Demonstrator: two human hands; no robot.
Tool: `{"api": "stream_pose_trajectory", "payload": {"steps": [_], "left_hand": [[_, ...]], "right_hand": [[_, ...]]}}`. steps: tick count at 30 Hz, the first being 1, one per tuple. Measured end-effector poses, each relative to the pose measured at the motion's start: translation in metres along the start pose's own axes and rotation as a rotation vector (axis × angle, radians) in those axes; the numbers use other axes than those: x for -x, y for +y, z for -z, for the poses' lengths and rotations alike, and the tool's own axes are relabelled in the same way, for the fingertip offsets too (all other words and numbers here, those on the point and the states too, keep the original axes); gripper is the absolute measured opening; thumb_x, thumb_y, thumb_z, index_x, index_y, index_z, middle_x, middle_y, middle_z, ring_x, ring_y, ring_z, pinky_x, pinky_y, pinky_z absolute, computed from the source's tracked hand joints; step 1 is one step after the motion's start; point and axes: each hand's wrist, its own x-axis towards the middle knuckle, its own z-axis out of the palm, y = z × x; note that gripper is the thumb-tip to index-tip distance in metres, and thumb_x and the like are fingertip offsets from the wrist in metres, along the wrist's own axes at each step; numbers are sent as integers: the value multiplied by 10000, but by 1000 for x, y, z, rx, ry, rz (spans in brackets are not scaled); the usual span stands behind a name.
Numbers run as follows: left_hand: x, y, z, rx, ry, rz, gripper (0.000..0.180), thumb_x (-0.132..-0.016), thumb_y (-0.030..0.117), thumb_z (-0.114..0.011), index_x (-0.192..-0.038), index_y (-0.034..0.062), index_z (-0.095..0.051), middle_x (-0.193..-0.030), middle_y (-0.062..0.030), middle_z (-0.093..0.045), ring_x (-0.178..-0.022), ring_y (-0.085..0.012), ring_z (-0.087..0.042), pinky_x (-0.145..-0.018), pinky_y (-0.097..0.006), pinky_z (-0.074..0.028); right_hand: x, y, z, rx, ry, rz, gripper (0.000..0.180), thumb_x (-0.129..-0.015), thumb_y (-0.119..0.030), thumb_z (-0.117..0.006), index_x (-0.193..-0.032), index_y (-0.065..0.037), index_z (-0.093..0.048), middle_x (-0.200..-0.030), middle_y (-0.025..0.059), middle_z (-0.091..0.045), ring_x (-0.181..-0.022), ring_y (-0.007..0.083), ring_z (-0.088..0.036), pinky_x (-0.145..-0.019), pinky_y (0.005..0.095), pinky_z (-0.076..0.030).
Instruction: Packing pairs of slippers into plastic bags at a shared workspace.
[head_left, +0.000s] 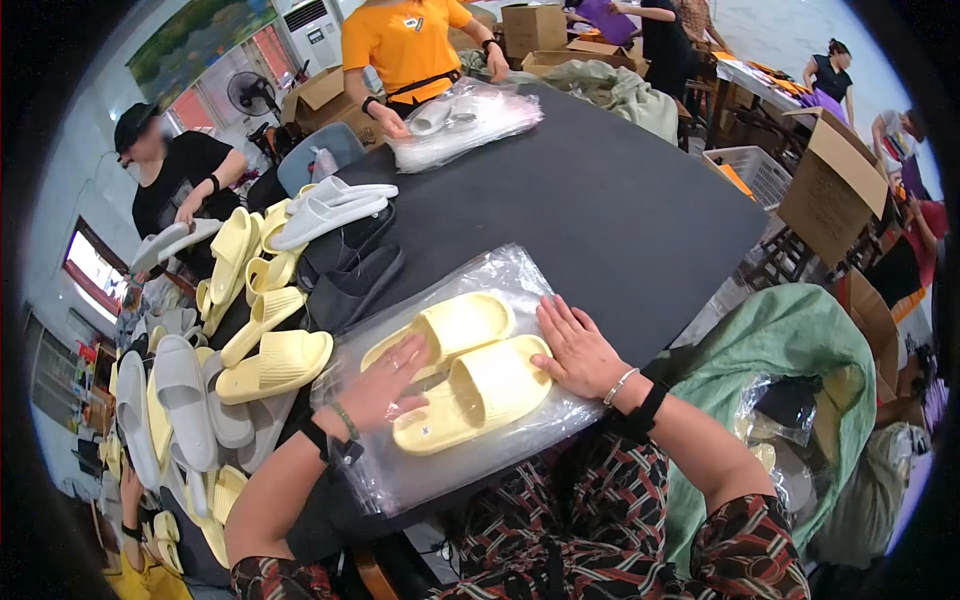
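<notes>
Side by side on clear plastic bags (390, 480) in front of me lie two pale yellow slippers, a far one (470, 320) and a near one (490, 390). My left hand (378, 390) is slightly blurred at their toe ends, fingers spread and touching them. At the heel ends my right hand (578, 350) lies with fingers stretched out, thumb against the near slipper. Neither hand grips anything. I cannot tell whether the slippers are in a bag or on top. Just to the left are dark slippers (355, 285) and a heaped yellow slipper (275, 367).
Grey slippers (185, 400) and yellow ones pile along the left side of the black table (600, 190). Across it, a person in orange (400, 50) handles plastic-wrapped slippers (470, 120). Another person in black (175, 180) holds grey slippers. A green sack (790, 350) stands at my right.
</notes>
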Motion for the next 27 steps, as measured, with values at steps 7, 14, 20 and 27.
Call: {"api": "stream_pose_trajectory", "payload": {"steps": [7, 14, 20, 27], "left_hand": [[-54, 13, -26, 270, 186, 147, 582, -864, 304, -681, -1341, 21, -505, -1392, -204, -470, -1298, -386, -423, -1085, -446, -353], [-19, -9, -32, 107, 145, 187, 320, -825, 267, -671, -1051, 44, -705, -1056, -185, -670, -1056, -389, -575, -959, -444, -436], [108, -26, -32, 115, 213, 521, 270, -789, 233, -676, -986, 54, -719, -1003, -172, -693, -958, -374, -634, -818, -443, -498], [236, 13, 16, 11, 265, 959, 199, -729, 177, -709, -894, 70, -738, -810, -154, -694, -782, -329, -664, -665, -407, -494]], "right_hand": [[-2, -2, -3, 13, 8, 5, 827, -1009, -587, -216, -1503, 76, -203, -1574, 256, -214, -1493, 344, -136, -1204, 441, -127], [-4, -3, -3, 13, 22, 22, 833, -1005, -596, -224, -1505, 70, -206, -1579, 250, -205, -1494, 346, -136, -1206, 444, -131], [-2, -4, -3, 27, 32, 17, 870, -983, -625, -273, -1505, 68, -212, -1581, 242, -208, -1491, 351, -147, -1206, 447, -134], [-1, -4, -3, 50, 49, 27, 914, -961, -656, -310, -1503, 74, -218, -1574, 256, -217, -1494, 356, -133, -1203, 451, -135]]}}
